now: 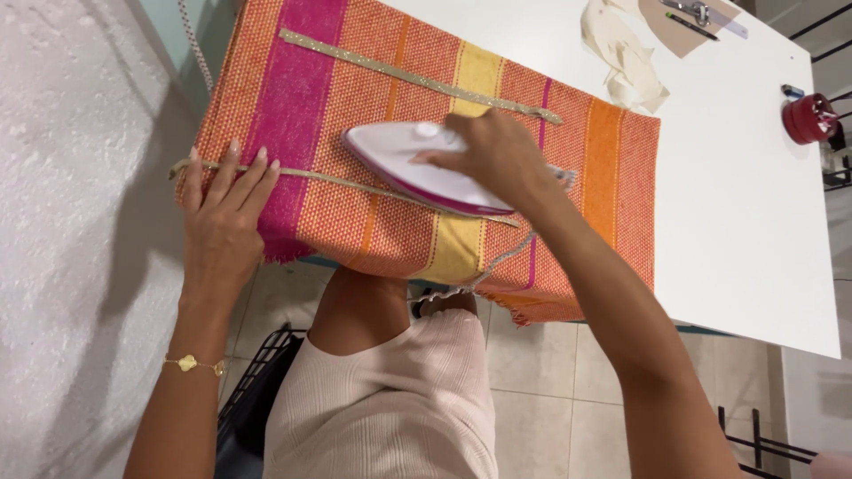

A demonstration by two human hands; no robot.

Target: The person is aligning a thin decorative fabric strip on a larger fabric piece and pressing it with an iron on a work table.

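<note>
An iron (422, 168), white with a magenta edge, is gripped by its handle in the right hand (497, 155) and is held flat on a striped cloth (337, 98) of orange, magenta and yellow. The cloth is spread over the near corner of a white table (737, 222), with its frayed edge hanging over the side just below both hands.

A thin beige strip (328, 179) is laid across the cloth, and its left end is pinned under the left hand (222, 213), whose fingers are spread wide and pressed flat, holding nothing. The strip runs from those fingers to the iron and passes beneath its soleplate. The iron's point is turned toward the left hand, the two being near but apart.

A second beige strip (417, 78) is seen lying on the cloth beyond both hands, apart from the iron. The iron's grey cord (506, 262) is draped down over the cloth's edge below the right wrist. A gold bracelet (191, 364) is worn on the left wrist.

Farther out on the table, beyond the right hand, a heap of cream fabric (626, 58) is seen, and well to its right a red round object (809, 118) sits near the table's far edge.
</note>
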